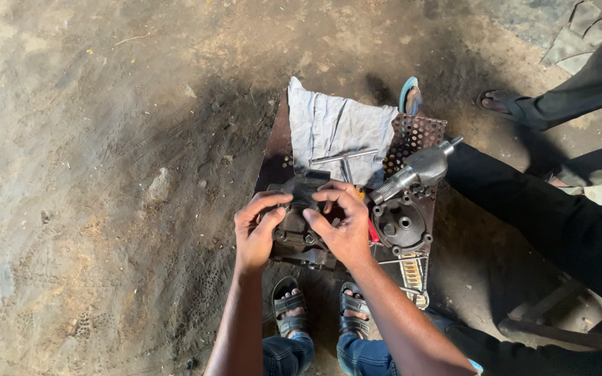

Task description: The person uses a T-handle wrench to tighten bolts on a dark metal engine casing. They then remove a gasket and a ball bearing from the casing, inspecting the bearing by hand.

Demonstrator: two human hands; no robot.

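The person squats on a dirt floor point(92, 174), sandalled feet point(318, 306) planted just below the work, so that both arms reach straight down between the knees. Both hands meet on a dark metal housing point(299, 230), a greasy cast part with round bosses along its near edge. It lies on a rusty perforated metal sheet point(419, 136), which keeps it off the dirt.

The left hand point(256, 233) clasps the housing's left side, thumb and fingers curled over the top edge, its grip closed on the casting, apparently to steady it. The right hand point(343, 226) lies over the top right of the same part, fingers bent inward toward the left hand. Its grip looks closed on the housing too, though the knuckles hide whatever small piece may sit under the fingertips.

The other items lie within arm's reach on the sheet. A pale grey cloth point(336, 125) is spread at the far end. On the cloth's near edge rests a T-handled wrench point(346, 161). To the right lies a silvery splined shaft point(416, 170), tilted across a round black cover with holes point(402, 224). Something red point(373, 233) shows just beside the right wrist, too hidden to identify.

Another person's dark trouser legs point(559, 209) and sandalled foot point(506, 104) stand at the right, well apart from the hands.
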